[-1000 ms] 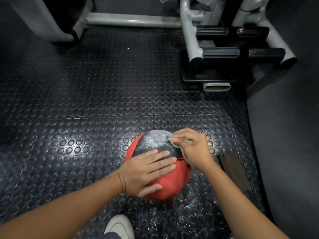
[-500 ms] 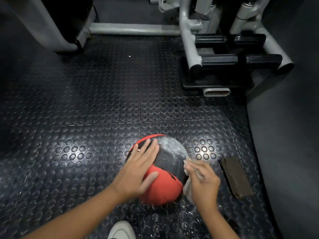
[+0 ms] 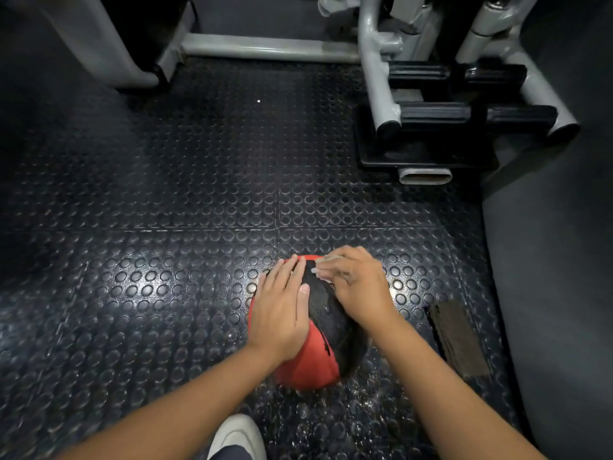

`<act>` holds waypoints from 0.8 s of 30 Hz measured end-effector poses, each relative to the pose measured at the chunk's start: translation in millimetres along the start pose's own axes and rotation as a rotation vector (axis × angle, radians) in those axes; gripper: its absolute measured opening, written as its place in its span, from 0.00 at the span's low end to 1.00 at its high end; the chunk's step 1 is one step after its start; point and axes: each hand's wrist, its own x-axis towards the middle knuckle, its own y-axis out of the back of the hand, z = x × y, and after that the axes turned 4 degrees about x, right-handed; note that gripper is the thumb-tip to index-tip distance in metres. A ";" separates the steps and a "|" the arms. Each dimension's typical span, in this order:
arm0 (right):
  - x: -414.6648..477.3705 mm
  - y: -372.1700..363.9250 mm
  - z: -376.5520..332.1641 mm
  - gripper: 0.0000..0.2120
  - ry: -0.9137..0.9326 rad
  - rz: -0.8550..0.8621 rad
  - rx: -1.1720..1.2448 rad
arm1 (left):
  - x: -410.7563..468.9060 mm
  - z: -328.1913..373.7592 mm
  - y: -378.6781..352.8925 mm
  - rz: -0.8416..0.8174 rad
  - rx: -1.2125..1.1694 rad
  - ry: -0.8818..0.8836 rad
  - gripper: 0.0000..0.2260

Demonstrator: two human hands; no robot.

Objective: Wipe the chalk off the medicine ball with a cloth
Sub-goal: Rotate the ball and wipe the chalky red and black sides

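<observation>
A red and black medicine ball (image 3: 326, 330) sits on the studded rubber floor (image 3: 166, 200), low in the middle of the view. My left hand (image 3: 282, 310) lies flat on its left side with straight fingers. My right hand (image 3: 358, 287) is on the ball's far upper right, fingers curled round a pale cloth (image 3: 326, 260) pressed to the ball. Only a small edge of the cloth shows past my fingers. The black panel between my hands looks dark, with little chalk on it.
Grey metal tubes and black pads of a gym machine (image 3: 431, 111) stand at the back right. A grey padded surface (image 3: 557, 260) runs down the right. A brown flat block (image 3: 456, 336) lies right of the ball. White chalk dust (image 3: 374, 410) speckles the floor; my white shoe (image 3: 237, 436) is below.
My right hand swept with the cloth from the ball's near right side up to its far top. My left hand shifted further over the ball's left side. The black panel shows less chalk.
</observation>
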 end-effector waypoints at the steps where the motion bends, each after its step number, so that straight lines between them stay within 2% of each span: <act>1: -4.3 1.9 -2.6 0.09 -0.019 0.010 0.023 | 3.3 -1.5 1.5 -0.012 -0.015 0.007 0.30; 3: -31.0 8.5 -7.3 0.11 -0.037 0.044 0.050 | 8.4 -4.3 3.7 -0.040 -0.029 0.010 0.31; 6: -70.7 17.8 -13.7 0.11 0.051 0.093 0.008 | 10.4 -3.8 4.1 -0.057 -0.009 -0.018 0.31; 8: -66.3 18.6 -15.9 0.05 0.104 0.079 -0.010 | 9.6 -0.3 3.2 -0.070 0.022 -0.040 0.31; 10: -37.4 13.9 -17.0 0.06 0.137 0.020 -0.039 | 11.0 2.6 3.0 -0.082 0.054 -0.063 0.31; 12: -2.6 5.2 -13.5 0.04 0.078 -0.044 -0.064 | 13.0 2.4 3.2 -0.096 0.042 -0.065 0.32; 14: 10.9 0.5 -13.0 0.07 0.014 -0.065 -0.067 | 17.4 -2.2 5.8 -0.107 -0.005 -0.050 0.33; 21: -57.7 23.5 -26.3 0.07 0.060 -0.013 0.047 | 26.2 -6.7 12.8 -0.178 -0.035 -0.111 0.35; 22: -48.2 23.5 -22.0 0.08 0.032 -0.018 0.026 | 26.8 -4.2 12.6 -0.186 -0.021 -0.125 0.35; 24: -14.9 21.2 -11.2 0.09 -0.140 -0.048 0.054 | 28.2 1.2 13.5 -0.182 0.002 -0.140 0.36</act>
